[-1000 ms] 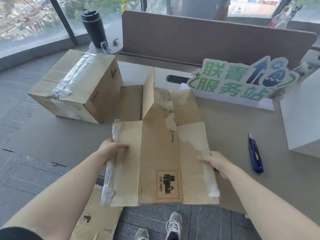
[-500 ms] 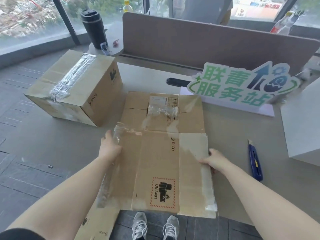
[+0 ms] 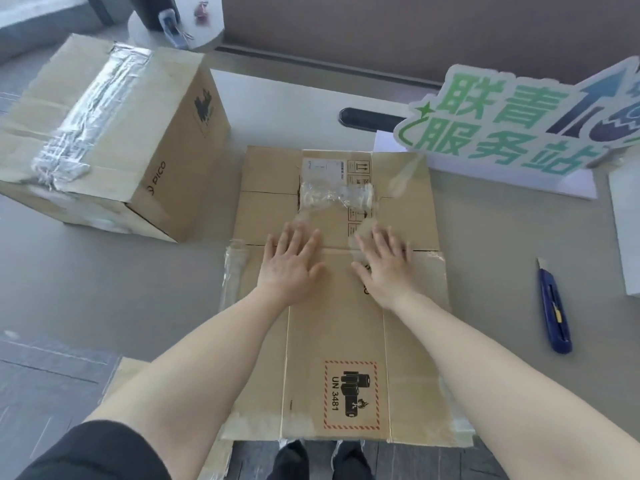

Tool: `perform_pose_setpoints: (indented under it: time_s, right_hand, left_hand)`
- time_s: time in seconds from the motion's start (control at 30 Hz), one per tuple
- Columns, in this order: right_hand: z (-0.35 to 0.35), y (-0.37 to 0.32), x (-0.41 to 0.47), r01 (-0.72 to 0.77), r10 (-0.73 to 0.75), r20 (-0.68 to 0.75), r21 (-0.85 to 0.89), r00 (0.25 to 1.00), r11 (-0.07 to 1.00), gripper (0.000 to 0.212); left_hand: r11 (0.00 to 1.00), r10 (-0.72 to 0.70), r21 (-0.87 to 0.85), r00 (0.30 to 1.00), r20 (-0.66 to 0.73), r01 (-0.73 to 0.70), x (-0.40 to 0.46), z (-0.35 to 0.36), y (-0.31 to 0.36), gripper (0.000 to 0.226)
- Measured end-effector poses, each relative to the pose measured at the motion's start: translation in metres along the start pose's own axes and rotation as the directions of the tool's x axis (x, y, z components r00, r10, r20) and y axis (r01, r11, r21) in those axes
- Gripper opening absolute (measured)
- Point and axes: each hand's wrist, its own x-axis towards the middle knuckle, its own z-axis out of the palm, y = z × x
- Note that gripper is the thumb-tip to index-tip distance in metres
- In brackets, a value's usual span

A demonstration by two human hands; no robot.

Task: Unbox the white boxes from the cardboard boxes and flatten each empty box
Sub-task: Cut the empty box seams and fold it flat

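A flattened cardboard box (image 3: 336,344) lies on the table in front of me, with a UN 3481 battery label near its front edge and loose clear tape on its sides. My left hand (image 3: 289,266) and my right hand (image 3: 384,270) rest palm down on its middle, fingers spread, side by side. A second cardboard box (image 3: 114,140), taped shut along its top, stands upright at the left. The edge of a white box (image 3: 625,230) shows at the far right.
A blue utility knife (image 3: 554,306) lies on the table right of the flattened box. A green and white sign (image 3: 512,133) stands behind it. More flat cardboard (image 3: 124,375) lies on the floor at lower left. A grey partition (image 3: 415,32) runs along the back.
Both hands have left the box's side edges and now lie flat on its middle. The raised flaps went down and the box lies flat on the table. The view has tilted down.
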Motion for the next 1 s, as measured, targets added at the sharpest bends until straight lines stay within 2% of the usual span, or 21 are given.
perform_pose_setpoints:
  time_s: [0.07,0.23,0.5,0.63,0.8,1.0]
  right_hand:
    - [0.015,0.002,0.003,0.003,-0.004,-0.036,-0.033,0.999,0.999,0.071]
    - [0.033,0.006,0.004,0.021,-0.025,-0.177,-0.025,0.984,0.999,0.065]
    - [0.027,0.002,-0.006,0.018,-0.013,-0.101,0.044,0.995,0.999,0.073]
    - [0.025,0.008,-0.038,0.080,-0.059,-0.144,0.146,0.988,0.986,0.074]
    - [0.043,0.017,-0.074,0.170,-0.167,-0.085,0.028,0.982,0.985,0.075]
    - [0.058,0.014,-0.080,0.103,-0.115,-0.110,-0.109,0.987,0.989,0.072]
  left_hand:
    - [1.000,-0.008,0.017,0.999,-0.043,0.009,0.000,0.013,0.000,0.066]
    - [1.000,-0.011,0.019,0.990,-0.137,0.014,-0.001,0.026,-0.001,0.068]
    - [0.999,-0.027,0.020,0.996,-0.084,0.029,-0.011,0.022,0.000,0.070]
    - [1.000,-0.014,0.009,0.993,-0.114,0.015,-0.047,0.027,-0.015,0.076]
    - [0.999,0.004,0.046,0.996,-0.091,0.001,-0.074,0.034,-0.026,0.081]
    - [0.995,-0.010,0.094,0.993,-0.121,0.021,-0.073,0.047,-0.023,0.082]
